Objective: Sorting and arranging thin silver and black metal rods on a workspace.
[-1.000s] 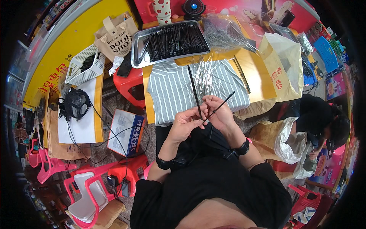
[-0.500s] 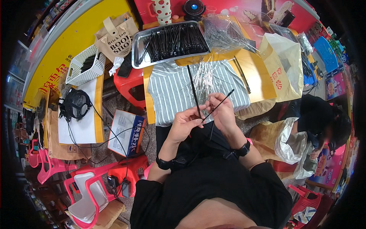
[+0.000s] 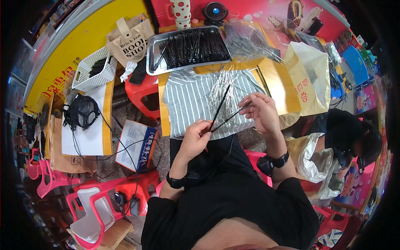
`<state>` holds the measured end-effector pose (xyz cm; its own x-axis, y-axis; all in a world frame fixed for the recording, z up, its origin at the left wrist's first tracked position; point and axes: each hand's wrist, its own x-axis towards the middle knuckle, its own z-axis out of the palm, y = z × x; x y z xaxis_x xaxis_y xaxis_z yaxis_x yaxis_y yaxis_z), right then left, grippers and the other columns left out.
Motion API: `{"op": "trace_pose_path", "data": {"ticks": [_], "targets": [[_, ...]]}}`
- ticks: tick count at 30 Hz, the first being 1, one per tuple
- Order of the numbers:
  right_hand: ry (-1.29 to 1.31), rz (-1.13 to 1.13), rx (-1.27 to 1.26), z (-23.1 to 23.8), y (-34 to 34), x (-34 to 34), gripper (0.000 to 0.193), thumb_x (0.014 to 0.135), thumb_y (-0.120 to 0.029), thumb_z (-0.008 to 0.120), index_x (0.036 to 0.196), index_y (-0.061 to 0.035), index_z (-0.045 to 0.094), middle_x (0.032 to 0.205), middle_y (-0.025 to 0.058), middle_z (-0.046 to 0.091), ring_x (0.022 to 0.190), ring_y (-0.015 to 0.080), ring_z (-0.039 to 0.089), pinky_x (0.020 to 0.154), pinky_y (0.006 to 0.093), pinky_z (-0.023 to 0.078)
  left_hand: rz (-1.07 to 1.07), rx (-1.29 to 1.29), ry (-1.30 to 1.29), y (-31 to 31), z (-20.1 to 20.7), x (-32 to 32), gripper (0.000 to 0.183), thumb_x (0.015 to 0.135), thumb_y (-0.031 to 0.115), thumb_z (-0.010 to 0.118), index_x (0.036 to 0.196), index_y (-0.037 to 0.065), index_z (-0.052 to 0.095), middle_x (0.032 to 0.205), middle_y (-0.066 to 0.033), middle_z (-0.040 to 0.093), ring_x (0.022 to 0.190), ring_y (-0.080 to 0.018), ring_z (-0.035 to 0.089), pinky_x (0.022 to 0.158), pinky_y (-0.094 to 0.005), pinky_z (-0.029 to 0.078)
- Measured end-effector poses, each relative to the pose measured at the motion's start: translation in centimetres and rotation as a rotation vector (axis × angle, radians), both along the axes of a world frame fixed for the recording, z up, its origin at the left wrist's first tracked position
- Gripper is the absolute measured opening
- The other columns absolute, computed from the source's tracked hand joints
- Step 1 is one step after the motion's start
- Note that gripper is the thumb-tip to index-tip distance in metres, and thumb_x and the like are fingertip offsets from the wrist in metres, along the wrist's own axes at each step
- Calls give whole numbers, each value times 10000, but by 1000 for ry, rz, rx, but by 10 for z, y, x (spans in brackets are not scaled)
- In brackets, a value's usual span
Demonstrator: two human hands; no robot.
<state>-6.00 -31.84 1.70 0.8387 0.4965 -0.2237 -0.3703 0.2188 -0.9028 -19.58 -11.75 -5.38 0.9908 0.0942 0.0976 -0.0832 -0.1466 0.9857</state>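
Note:
My left hand (image 3: 197, 136) is closed, pinching the lower ends of two thin black sticks that spread into a V. One black stick (image 3: 221, 106) slants up and away from my left fingers. The other black stick (image 3: 229, 119) runs right to my right hand (image 3: 262, 111), whose thumb and fingertips are closed on its far end. Beneath both hands a grey-and-white striped cloth (image 3: 183, 104) covers the near part of the table. A loose pile of thin silvery wires (image 3: 224, 81) lies on it, just beyond the hands.
Behind the cloth stands a metal tray (image 3: 155, 54) full of black sticks, beside a clear plastic bag (image 3: 248, 39). A cream bag (image 3: 316, 83) sits right. Left are a white basket (image 3: 85, 85), a red stool (image 3: 135, 89) and a black strapped headset (image 3: 85, 114). Another person (image 3: 350, 129) bends at right.
My right hand has moved right and away from my left, now at the far end of one stick. The upright stick in my left hand has tilted rightward.

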Motion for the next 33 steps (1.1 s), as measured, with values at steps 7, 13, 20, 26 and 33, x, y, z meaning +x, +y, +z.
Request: {"op": "trace_pose_path", "data": {"ticks": [7, 13, 20, 26, 33], "targets": [[-241, -52, -105, -5, 15, -15, 185, 951, -155, 466, 931, -31, 603, 858, 75, 659, 616, 121, 634, 538, 202, 450, -110, -727, 305, -13, 5, 11, 114, 873, -7, 572, 985, -19, 555, 869, -115, 645, 714, -156, 635, 668, -267, 512], [-377, -13, -60, 1, 14, -19, 196, 958, -156, 470, 965, -15, 605, 873, 61, 646, 692, 105, 635, 603, 206, 458, -84, -816, 300, -14, -5, 13, 84, 882, 44, 598, 940, 20, 543, 833, -119, 656, 608, -151, 607, 543, -244, 464], [-522, -37, -32, -11, 14, -21, 200, 965, -144, 469, 1003, 6, 595, 905, 81, 650, 717, 108, 636, 611, 211, 456, -60, -806, 280, -15, -3, 12, 146, 868, 52, 611, 1009, 16, 596, 821, -59, 656, 615, -88, 564, 547, -191, 418], [-223, -192, 142, -27, 31, -40, 168, 937, -89, 518, 1074, 7, 544, 880, 91, 637, 686, 101, 606, 616, 217, 461, -31, -740, 265, -17, -4, 10, 139, 870, 42, 604, 1004, 3, 605, 814, -48, 648, 647, -82, 556, 570, -185, 398], [-351, -80, -52, -44, 39, -63, 125, 903, -41, 562, 1007, 25, 540, 866, 44, 595, 736, 80, 572, 652, 219, 466, 13, -752, 179, -23, -3, 10, 113, 869, 8, 588, 982, 3, 599, 866, -52, 644, 713, -101, 597, 608, -217, 463]]}}
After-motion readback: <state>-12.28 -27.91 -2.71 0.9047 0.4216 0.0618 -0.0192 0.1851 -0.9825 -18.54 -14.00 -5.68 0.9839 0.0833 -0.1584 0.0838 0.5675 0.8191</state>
